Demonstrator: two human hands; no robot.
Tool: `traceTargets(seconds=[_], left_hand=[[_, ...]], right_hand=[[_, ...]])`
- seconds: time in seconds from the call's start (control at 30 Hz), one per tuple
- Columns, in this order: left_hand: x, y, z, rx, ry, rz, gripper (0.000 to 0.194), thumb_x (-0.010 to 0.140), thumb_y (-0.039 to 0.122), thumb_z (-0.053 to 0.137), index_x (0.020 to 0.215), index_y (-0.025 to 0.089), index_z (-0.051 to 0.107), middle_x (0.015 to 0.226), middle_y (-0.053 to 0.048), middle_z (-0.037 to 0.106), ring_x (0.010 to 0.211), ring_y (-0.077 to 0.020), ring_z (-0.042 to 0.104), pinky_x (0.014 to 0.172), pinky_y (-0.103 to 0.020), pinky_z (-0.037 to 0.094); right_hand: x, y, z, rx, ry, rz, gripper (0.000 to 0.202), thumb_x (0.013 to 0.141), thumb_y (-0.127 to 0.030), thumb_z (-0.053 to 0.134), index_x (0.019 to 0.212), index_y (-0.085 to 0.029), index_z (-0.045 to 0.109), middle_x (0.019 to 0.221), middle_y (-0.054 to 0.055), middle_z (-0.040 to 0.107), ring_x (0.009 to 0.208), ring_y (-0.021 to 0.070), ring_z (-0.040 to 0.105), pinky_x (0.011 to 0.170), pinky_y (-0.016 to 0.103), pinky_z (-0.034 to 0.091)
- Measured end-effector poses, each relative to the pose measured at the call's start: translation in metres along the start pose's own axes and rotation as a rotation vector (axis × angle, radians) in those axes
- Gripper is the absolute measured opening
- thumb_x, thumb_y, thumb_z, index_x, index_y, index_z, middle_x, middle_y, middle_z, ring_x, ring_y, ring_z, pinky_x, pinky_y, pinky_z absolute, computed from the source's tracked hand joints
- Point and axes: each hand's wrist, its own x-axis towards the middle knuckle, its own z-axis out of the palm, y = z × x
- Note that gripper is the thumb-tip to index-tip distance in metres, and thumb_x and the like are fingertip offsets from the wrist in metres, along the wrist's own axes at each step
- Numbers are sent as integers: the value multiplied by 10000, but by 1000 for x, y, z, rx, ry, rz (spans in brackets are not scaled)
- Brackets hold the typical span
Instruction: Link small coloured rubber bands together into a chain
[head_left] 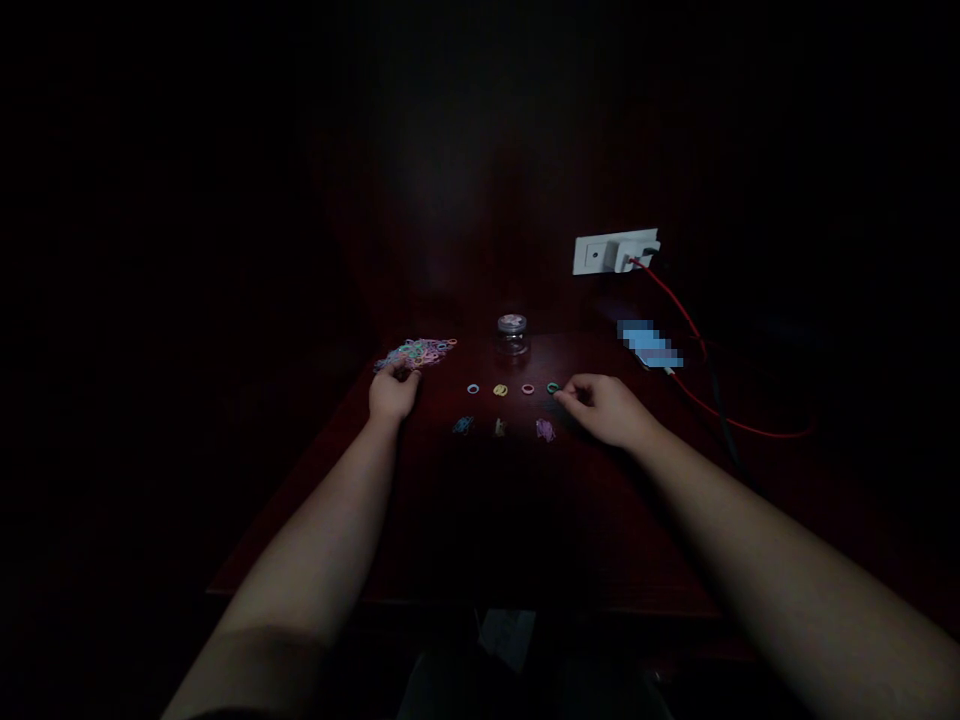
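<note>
My left hand [394, 391] rests at the near edge of a pile of small coloured bands [424, 352], thumb and fingers apart; no held band can be made out. At the right end of a row of rings, my right hand [600, 404] has thumb and forefinger pinched at a green ring [553, 388]. Leftward in that row lie a pink ring [528, 389], yellow rings [500, 390] and a blue ring [472, 389]. Nearer me are a blue band bunch [463, 426], a yellowish bunch [500, 428] and a purple bunch [545, 430].
A clear lidded jar [513, 336] stands behind the rings on the dark red table [450, 520]. At the right lies a phone [649, 344] with a red cable [727, 420] running to a plug in the white wall socket [595, 256].
</note>
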Motion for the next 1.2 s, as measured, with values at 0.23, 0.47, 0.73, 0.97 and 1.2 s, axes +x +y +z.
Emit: traceTargets(seconds=[0.23, 0.47, 0.73, 0.97, 1.2], left_hand=[[4, -2, 7, -221, 27, 8, 342, 732, 295, 622, 1002, 91, 676, 896, -105, 711, 752, -166, 667, 707, -252, 532], [5, -3, 7, -216, 45, -14, 275, 695, 278, 623, 900, 108, 690, 761, -64, 689, 612, -145, 607, 576, -228, 483], [5, -3, 10, -209, 35, 20, 312, 722, 277, 604, 988, 129, 671, 837, -53, 691, 668, -142, 614, 650, -234, 495], [11, -8, 11, -173, 40, 29, 268, 726, 291, 612, 920, 124, 691, 832, -60, 701, 717, -160, 623, 710, -239, 486], [12, -6, 12, -160, 59, 45, 282, 734, 333, 611, 897, 121, 702, 752, -45, 684, 651, -156, 599, 651, -238, 474]], right_hand=[[-1, -1, -1, -4, 0, 2, 352, 850, -476, 483, 697, -180, 594, 625, 17, 599, 557, 133, 504, 555, 255, 330], [0, -4, -2, -15, -21, 9, 369, 856, -486, 470, 690, -180, 593, 608, 9, 574, 549, 127, 486, 555, 257, 320], [0, -3, -1, 4, -28, -5, 328, 842, -456, 499, 705, -177, 605, 639, 16, 603, 567, 128, 506, 560, 258, 332], [1, 0, 0, 4, -17, -9, 315, 840, -448, 509, 706, -179, 605, 651, 18, 617, 571, 130, 511, 567, 261, 344], [1, 1, 0, 11, -26, -13, 310, 841, -439, 507, 707, -176, 603, 657, 24, 620, 583, 132, 520, 576, 262, 350]])
